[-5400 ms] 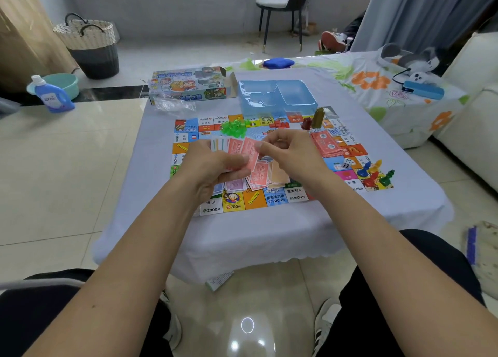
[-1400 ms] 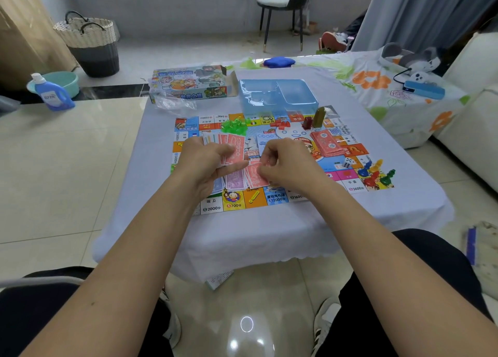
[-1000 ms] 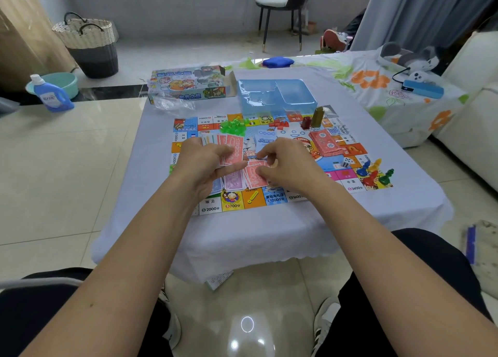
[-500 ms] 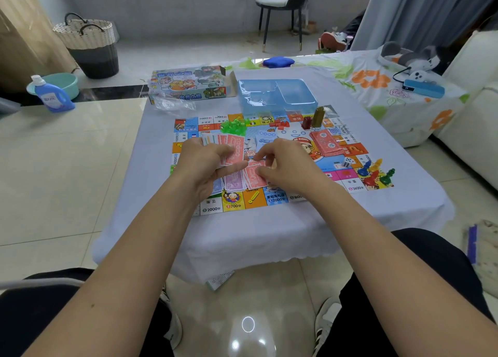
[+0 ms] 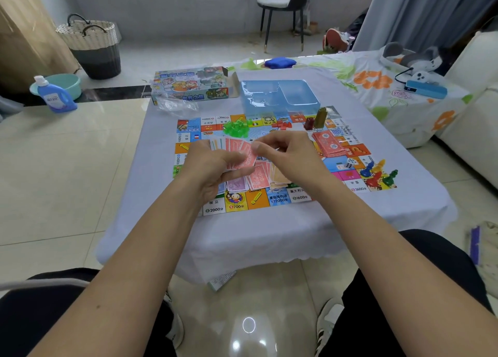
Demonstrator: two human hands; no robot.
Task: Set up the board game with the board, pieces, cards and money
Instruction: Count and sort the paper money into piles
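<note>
Left hand (image 5: 213, 165): still grips the fanned money (image 5: 239, 151).
Right hand (image 5: 285, 154): risen off the piles (image 5: 258, 178) beneath, now pinching the fan's top note.
Meaning: sorting continues.

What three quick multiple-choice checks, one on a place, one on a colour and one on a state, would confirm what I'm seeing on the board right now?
1. Where do the pawns lie?
A. in the blue tray
B. at the board's near right corner
C. on the floor

2. What colour is the heap of small houses at the board's far side?
A. green
B. yellow
C. white

3. What is the left hand doing?
A. resting flat on the cloth
B. holding a fan of money notes
C. lifting the game box

Answers:
1 B, the coloured pawns cluster on that corner of the board.
2 A, the heap is translucent green.
3 B, the left hand grips fanned notes while the right hand pinches at their top edge.
</note>
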